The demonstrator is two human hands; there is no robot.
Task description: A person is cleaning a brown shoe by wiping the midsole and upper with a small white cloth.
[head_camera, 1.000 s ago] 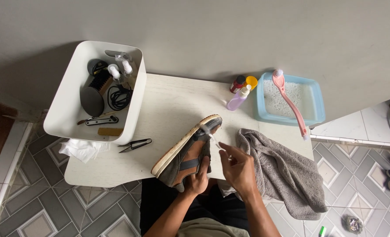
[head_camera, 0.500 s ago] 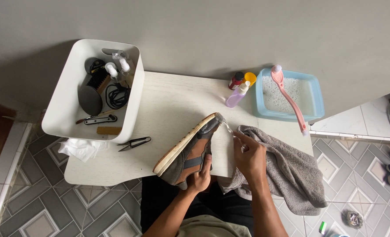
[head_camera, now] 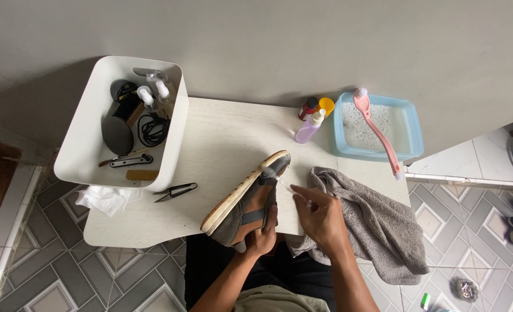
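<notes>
Shoe gripped by left hand at table edge; right hand spread beside towel.

Both hands forward, fingers curled.

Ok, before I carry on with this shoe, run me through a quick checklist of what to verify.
1. Shoe gripped: ok, left hand holds it, sole turned left.
2. Right hand free: cannot tell, something small may sit between its fingers.
3. Grey towel within reach: ok, beside the right hand.
4. Pink brush ready: ok, lying across the blue tub.
5. Small scissors away from the hands: ok, left of the shoe.
6. Spray bottle upright: not ok, tilted.
</notes>
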